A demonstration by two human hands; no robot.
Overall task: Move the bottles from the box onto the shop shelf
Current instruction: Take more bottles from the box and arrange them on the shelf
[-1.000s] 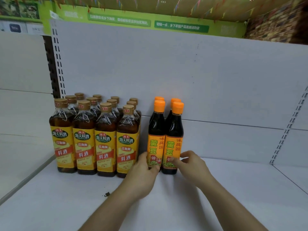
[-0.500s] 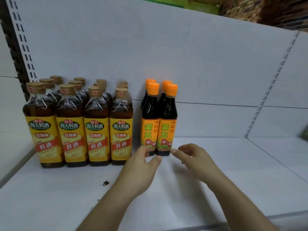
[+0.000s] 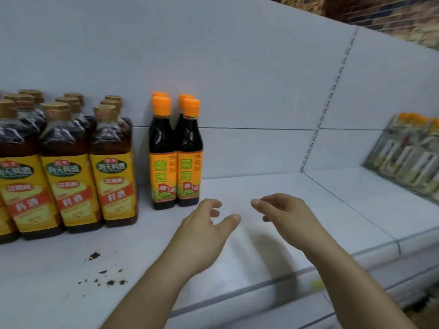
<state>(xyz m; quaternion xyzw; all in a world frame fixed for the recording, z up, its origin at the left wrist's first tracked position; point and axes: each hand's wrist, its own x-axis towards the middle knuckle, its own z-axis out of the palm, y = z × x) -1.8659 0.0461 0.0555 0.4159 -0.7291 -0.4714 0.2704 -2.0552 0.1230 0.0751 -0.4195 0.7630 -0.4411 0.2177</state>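
Several dark soy sauce bottles (image 3: 175, 153) with orange caps and orange labels stand upright in a tight group on the white shelf (image 3: 273, 200), near its back panel. My left hand (image 3: 204, 229) hovers just in front and to the right of them, fingers loosely spread, holding nothing. A little further right, my right hand (image 3: 282, 212) also hangs over the shelf with relaxed fingers and nothing in it. Neither hand touches a bottle. The box is not in view.
Several larger cooking wine bottles (image 3: 71, 167) with gold caps and yellow labels fill the shelf's left side. Dark crumbs (image 3: 102, 276) lie near the front edge. A wrapped pack of orange-capped bottles (image 3: 408, 153) sits at the far right. The shelf's front lip (image 3: 261, 288) runs below my forearms.
Both hands have let go of the front soy sauce bottles and drawn back toward me and to the right. The view has swung right, bringing the wrapped pack into sight.
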